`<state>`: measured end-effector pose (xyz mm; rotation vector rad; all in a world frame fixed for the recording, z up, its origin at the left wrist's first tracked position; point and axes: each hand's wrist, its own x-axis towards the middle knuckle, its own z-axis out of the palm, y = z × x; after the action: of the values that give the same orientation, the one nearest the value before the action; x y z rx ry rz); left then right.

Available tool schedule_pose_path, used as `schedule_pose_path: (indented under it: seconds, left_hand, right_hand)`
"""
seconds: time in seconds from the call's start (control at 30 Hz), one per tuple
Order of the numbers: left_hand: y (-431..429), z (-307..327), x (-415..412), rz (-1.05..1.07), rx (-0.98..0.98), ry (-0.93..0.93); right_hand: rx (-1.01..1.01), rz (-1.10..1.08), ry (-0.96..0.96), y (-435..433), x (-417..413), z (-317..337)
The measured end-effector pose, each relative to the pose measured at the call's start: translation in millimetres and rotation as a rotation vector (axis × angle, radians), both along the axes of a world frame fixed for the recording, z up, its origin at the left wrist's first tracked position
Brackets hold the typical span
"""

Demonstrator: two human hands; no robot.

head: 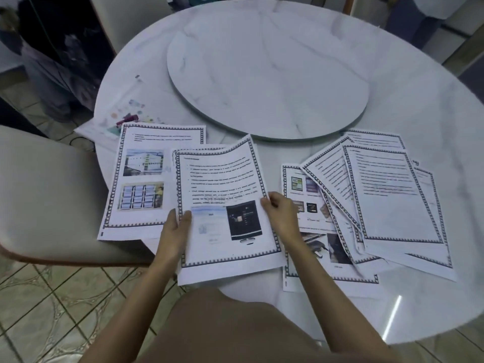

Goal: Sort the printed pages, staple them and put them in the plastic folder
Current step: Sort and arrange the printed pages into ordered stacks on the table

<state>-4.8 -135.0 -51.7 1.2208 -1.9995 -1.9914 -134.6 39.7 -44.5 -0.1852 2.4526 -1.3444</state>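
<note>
**A:** Where was the page being sorted?

**B:** The held page (pixel 225 205) was lifted off the surface (pixel 392 100) at its near edge, between two lots of paper. The left hand (pixel 175 229) gripped its lower left edge, thumb on top. The right hand (pixel 280 213) pinched the right edge, fingers (pixel 268 203) curled onto it. A second border showed behind, so it may have been two sheets.

**A:** Why hold it up like that?

**B:** Probably to read it and decide where it belonged. A single page (pixel 141 179) lay flat just to the left. The fanned pile (pixel 379 197) lay to the right, overlapping and skewed, which looked unsorted.

**A:** And the folder?

**B:** The plastic folder (pixel 115 119) lay at the far left rim, partly under that single page. A small purple object (pixel 128 118) sat on it; it was too blurred to say whether it was the stapler. Both seemed parked aside for later.

**A:** The room?

**B:** The surface was a round, pale, marbled top with a turntable (pixel 267 82) in the middle. A cushioned chair (pixel 52 205) stood to the left, over a patterned tiled floor (pixel 52 310).
</note>
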Motion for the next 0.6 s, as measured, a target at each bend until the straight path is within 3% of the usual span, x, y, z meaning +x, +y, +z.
schedule_pose_path:
  seconds: [0.17,0.27,0.43,0.6]
  left_hand:
    - [1.0,0.1,3.5,-0.034,-0.069,-0.033]
    - [-1.6,0.9,7.7,-0.052,-0.095,-0.051]
    - [0.6,3.4,21.5,-0.056,-0.168,-0.079]
    - [-2.8,15.4,38.1,0.000,-0.285,-0.036]
  right_hand:
    - [0.073,0.021,0.172,22.2,-1.0,-3.8]
    - [0.237,0.021,0.278,48.5,-3.8,-15.4]
    - [0.464,0.092,0.318,55.4,2.9,-31.2]
    - [0.486,0.145,0.359,24.4,2.7,-29.3]
